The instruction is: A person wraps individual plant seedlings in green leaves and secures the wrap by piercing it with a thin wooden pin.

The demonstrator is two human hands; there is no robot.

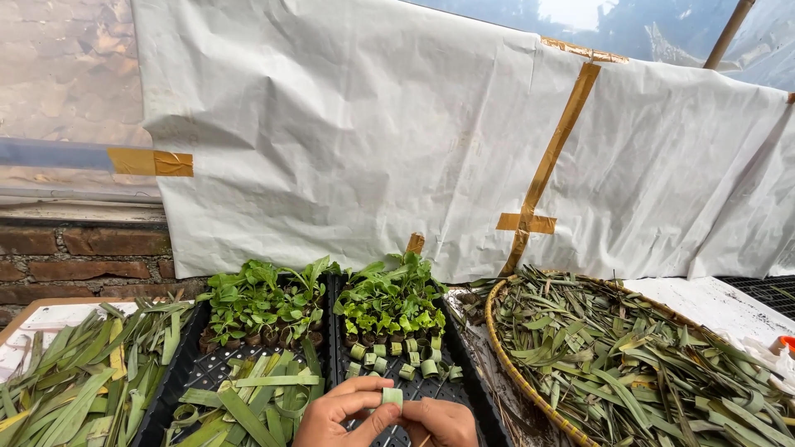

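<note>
Nearest you, at the bottom edge of the view, your left hand (344, 414) and right hand (443, 422) meet over the right-hand black seedling tray (480, 397), and between them they pinch a small rolled leaf cup (392, 397): the left thumb and fingers are curled closed around its side, the right fingers are folded in against its lower edge. It looks very light, thin and springy, so I judge it would unroll or crease if squeezed hard; hold it by the outer wall where the strip overlaps, with fingertip pressure only. Just beyond your hands, more of these green leaf cups (406, 358) sit in the tray's cells (some tilted, some upright), and behind them stand leafy seedlings (389, 302). The left tray (178, 377) carries loose leaf strips (248, 397) in front and another clump of seedlings (261, 302) behind. On the bench to your left lies a pile of long green leaves (74, 381); to your right, a shallow woven basket (507, 364) is heaped with drier leaf trimmings (629, 356). Farthest off, a white sheet (356, 141), taped with brown tape (551, 157), hangs over a brick wall (74, 252).
</note>
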